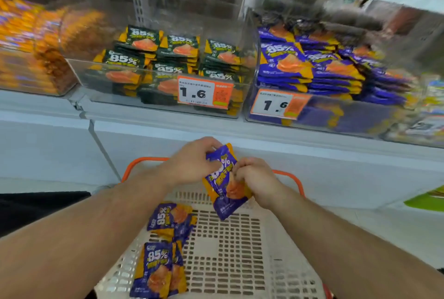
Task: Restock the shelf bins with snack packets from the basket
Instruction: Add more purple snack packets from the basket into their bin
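I see left hand (pixel 192 163) and right hand (pixel 254 179) both pinching purple snack packet (pixel 224 185) above basket (pixel 240 238). Step: packet picked, not yet shelved. Next, I judge: lift into purple-packet bin (pixel 324 111) at right. More purple packets (pixel 165 246) left in basket.

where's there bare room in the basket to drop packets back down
The basket floor is bare across its middle and right, from the loose purple packets along its left side over to the right wall. The far end is crowded: both hands, left hand and right hand, hold a purple packet there.
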Available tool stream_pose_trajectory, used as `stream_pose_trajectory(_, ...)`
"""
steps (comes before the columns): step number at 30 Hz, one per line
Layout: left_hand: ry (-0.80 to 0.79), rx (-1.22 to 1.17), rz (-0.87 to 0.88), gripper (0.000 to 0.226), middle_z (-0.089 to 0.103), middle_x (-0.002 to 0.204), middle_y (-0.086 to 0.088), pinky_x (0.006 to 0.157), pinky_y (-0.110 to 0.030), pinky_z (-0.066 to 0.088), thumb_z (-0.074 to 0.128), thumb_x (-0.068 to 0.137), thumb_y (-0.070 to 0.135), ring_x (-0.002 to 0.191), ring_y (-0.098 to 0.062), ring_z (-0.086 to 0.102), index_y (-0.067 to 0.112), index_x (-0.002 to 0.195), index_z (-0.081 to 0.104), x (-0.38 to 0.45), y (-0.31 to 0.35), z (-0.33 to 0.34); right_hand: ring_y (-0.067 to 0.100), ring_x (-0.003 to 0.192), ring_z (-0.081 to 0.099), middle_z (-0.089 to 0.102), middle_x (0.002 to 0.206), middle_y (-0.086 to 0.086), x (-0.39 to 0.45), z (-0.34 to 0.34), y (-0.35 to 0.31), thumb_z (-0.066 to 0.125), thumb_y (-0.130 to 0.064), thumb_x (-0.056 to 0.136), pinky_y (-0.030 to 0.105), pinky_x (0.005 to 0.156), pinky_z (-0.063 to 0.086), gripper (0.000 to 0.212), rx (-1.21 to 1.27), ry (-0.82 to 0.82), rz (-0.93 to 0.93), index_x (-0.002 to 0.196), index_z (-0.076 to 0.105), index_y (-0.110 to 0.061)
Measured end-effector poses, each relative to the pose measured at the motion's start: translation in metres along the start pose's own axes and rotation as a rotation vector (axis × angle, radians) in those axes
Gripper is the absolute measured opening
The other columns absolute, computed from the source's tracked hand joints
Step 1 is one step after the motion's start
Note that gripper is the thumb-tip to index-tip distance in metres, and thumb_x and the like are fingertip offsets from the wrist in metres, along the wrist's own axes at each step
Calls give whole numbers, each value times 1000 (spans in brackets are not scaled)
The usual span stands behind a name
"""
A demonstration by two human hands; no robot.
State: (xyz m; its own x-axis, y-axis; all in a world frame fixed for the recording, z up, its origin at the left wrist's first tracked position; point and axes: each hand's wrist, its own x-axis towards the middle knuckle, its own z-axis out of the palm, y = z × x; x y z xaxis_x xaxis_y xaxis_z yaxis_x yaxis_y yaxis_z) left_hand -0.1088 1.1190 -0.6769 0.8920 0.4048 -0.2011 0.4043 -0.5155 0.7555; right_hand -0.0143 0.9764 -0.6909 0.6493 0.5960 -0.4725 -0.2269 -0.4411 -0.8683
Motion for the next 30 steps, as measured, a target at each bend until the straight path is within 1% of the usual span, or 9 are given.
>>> stream_pose_trajectory(3, 114, -109, 98, 31, 69, 105, 2, 79, -28, 55, 66, 87, 8, 89, -11, 66, 25, 113, 62, 1, 28, -5, 25, 64, 62, 63, 74, 10, -13, -19, -20, 61, 10, 75, 41, 68, 56, 27, -191, 46, -182, 73, 57, -17)
stream_pose_trajectory(7, 217, -268, 154, 27, 73, 96, 7, 71, -29, 56, 66, 85, 6, 81, -9, 70, 29, 99, 65, 1, 65, -12, -7, 98, 46, 38, 104, -20, -33, -39, -35, 87, -23, 64, 11, 78, 40, 50, -583, 165, -508, 90, 46, -34)
stream_pose_trajectory(10, 249, -307, 211, 25, 75, 94, 4, 71, -33, 59, 67, 84, 6, 77, -9, 71, 27, 97, 66, 2, 90, -14, -11, 101, 40, 36, 105, -18, -43, -50, -37, 91, -34, 54, 6, 78, 37, 64, -653, 305, -703, 99, 46, -29)
stream_pose_trajectory(13, 254, -298, 230, 24, 74, 98, 3, 77, -38, 59, 70, 84, 10, 85, -11, 71, 26, 101, 65, 8, 111, -15, -5, 94, 41, 39, 109, -10, -47, -59, -42, 90, -34, 55, 9, 79, 38, 66, -652, 405, -745, 104, 46, -26)
stream_pose_trajectory(16, 288, -318, 223, 26, 72, 104, 1, 79, -36, 59, 71, 86, 13, 91, -13, 69, 20, 109, 63, 14, 130, -14, 5, 102, 44, 42, 109, -10, -50, -69, -50, 89, -33, 56, 24, 86, 44, 69, -642, 456, -749, 112, 50, -21)
stream_pose_trajectory(21, 349, -365, 248, 14, 72, 93, 3, 79, -41, 59, 67, 86, 17, 84, -16, 70, 26, 97, 65, 24, 153, -13, 9, 101, 47, 45, 108, -10, -52, -82, -63, 76, -43, 55, 32, 86, 48, 66, -612, 559, -801, 113, 55, -19)
stream_pose_trajectory(23, 419, -402, 300, 8, 71, 87, 5, 77, -36, 57, 65, 88, 23, 81, -10, 69, 31, 86, 64, 28, 162, -15, 10, 100, 48, 47, 105, -9, -51, -87, -70, 71, -44, 56, 33, 85, 48, 62, -601, 625, -853, 110, 58, -17)
stream_pose_trajectory(26, 555, -519, 382, 17, 64, 71, 11, 65, -24, 48, 57, 95, 27, 69, 4, 61, 28, 79, 62, 36, 177, -26, 16, 98, 52, 49, 100, -8, -47, -101, -82, 69, -48, 58, 38, 84, 48, 59, -602, 724, -894, 108, 61, -16)
stream_pose_trajectory(30, 719, -258, 371, 17, 64, 86, 8, 78, -35, 48, 48, 98, 28, 86, -13, 58, 23, 95, 64, 66, 191, -47, 19, 101, 51, 52, 99, -7, -39, -133, -109, 71, -52, 63, 39, 88, 44, 59, -663, 819, -792, 111, 62, -20)
